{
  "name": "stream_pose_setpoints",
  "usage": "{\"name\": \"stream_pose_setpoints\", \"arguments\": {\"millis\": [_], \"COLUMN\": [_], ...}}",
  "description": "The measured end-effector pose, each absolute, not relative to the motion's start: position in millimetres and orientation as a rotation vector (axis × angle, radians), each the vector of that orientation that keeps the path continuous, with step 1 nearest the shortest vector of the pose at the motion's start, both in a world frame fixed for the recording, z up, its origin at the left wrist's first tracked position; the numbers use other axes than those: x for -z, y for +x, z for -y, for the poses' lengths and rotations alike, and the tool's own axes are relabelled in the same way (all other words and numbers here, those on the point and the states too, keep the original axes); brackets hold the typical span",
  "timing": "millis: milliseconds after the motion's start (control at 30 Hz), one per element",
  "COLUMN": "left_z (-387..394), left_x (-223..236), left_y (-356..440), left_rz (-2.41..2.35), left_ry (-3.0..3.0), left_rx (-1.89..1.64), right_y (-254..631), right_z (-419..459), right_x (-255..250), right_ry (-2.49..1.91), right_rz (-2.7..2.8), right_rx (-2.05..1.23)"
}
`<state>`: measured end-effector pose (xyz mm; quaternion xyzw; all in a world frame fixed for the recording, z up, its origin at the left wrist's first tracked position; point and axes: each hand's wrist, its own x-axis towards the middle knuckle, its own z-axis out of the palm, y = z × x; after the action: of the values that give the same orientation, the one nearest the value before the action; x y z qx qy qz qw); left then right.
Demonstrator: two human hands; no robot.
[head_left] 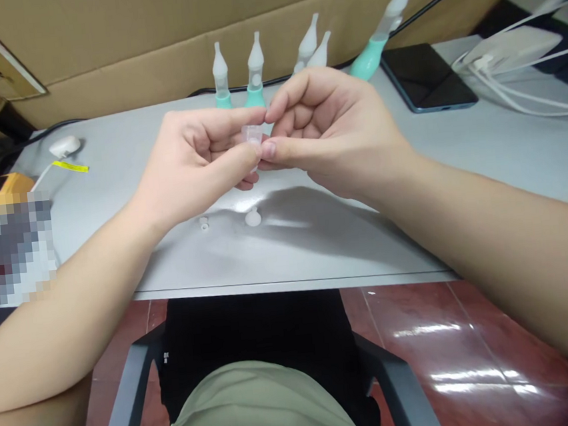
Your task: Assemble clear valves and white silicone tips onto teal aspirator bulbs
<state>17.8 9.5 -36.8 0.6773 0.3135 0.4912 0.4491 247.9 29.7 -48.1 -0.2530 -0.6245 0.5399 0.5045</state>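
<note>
Left hand [183, 159] pinching clear piece [252, 133], right hand [343, 120] beside

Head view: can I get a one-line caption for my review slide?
Left hand holding a small clear part, right hand close beside it, over a gray desk with white-tipped droppers behind.

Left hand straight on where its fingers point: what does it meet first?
Likely the right hand, its index fingertip just beyond the left index fingertip; depth leaves contact or a slight gap unclear.
</note>
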Motion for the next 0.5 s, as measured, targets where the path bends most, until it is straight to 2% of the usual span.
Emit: {"name": "stream_pose_setpoints", "arguments": {"millis": [500], "left_z": [-7.3], "left_x": [19.5], "left_y": [13.4], "left_rz": [-0.78], "left_ry": [1.768], "left_rx": [-1.046], "right_y": [252.4], "right_z": [-23.1], "right_x": [49.2], "right_ry": [-0.609], "right_rz": [1.621], "right_rx": [-1.159]}}
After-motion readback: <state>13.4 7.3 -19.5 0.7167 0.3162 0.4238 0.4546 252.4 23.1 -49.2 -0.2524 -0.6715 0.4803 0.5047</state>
